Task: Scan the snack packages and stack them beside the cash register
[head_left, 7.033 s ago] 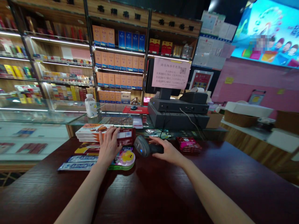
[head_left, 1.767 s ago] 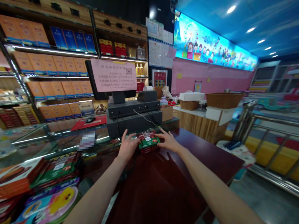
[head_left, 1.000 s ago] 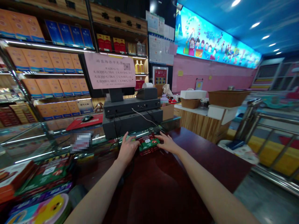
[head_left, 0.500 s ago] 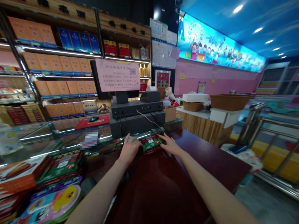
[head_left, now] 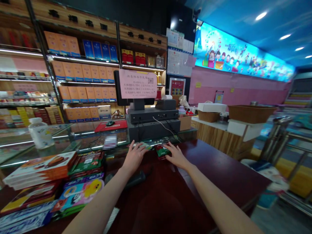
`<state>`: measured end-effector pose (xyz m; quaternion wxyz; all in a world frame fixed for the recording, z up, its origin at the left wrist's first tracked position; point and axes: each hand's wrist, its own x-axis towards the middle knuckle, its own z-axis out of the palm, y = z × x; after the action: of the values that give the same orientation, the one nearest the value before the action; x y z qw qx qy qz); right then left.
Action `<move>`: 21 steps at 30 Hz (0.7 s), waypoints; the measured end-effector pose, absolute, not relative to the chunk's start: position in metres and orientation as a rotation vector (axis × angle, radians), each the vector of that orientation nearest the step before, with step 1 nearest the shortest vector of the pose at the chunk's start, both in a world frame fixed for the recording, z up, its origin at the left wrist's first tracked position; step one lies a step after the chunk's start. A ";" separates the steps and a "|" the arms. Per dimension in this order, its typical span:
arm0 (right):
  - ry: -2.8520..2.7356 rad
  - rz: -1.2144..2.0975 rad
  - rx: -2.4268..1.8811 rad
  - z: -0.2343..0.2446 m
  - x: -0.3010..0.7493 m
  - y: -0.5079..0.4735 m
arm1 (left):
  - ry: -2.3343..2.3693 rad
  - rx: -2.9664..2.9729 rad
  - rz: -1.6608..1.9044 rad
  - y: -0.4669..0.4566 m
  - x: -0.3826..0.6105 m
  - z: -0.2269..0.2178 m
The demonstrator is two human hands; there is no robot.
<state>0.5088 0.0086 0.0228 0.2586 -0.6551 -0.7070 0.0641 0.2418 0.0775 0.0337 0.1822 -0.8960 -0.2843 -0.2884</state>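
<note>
Both my hands reach to the far edge of the dark red counter (head_left: 207, 175), just in front of the cash register (head_left: 153, 125). My left hand (head_left: 134, 156) pinches the edge of a green snack packet (head_left: 146, 146) with its fingertips. My right hand (head_left: 175, 156) lies with flat, spread fingers on a small stack of red and green snack packets (head_left: 162, 150). The green packet lies apart from that stack, to its left.
A dark barcode scanner (head_left: 135, 178) lies on the counter under my left forearm. Flat boxes (head_left: 41, 166) and a packet with a yellow duck (head_left: 83, 191) are piled at the left. A plastic bottle (head_left: 40, 133) stands on the glass case (head_left: 73, 138). The counter ends at the right.
The view has swung left and the piles at the left show more fully. My left hand has drawn a green packet off the stack to the left, while my right hand stays on the stack.
</note>
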 end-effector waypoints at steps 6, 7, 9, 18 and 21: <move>-1.996 0.171 -1.690 0.028 0.465 0.008 | -0.885 -2.502 -0.823 0.065 0.195 0.041; -2.007 0.168 -1.669 0.028 0.457 0.008 | -0.896 -2.497 -0.825 0.063 0.186 0.041; -2.028 0.177 -1.630 0.030 0.442 0.008 | -0.924 -2.479 -0.832 0.060 0.168 0.041; -2.132 0.247 -1.506 0.031 0.382 0.017 | -1.068 -2.390 -0.824 0.051 0.094 0.040; -2.164 0.254 -1.478 0.033 0.364 0.020 | -1.097 -2.355 -0.814 0.049 0.072 0.039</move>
<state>0.3637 0.0201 0.0334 0.2517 -0.5433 -0.7954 0.0934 0.0724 0.0486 0.0386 0.2080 -0.8461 -0.3941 -0.2924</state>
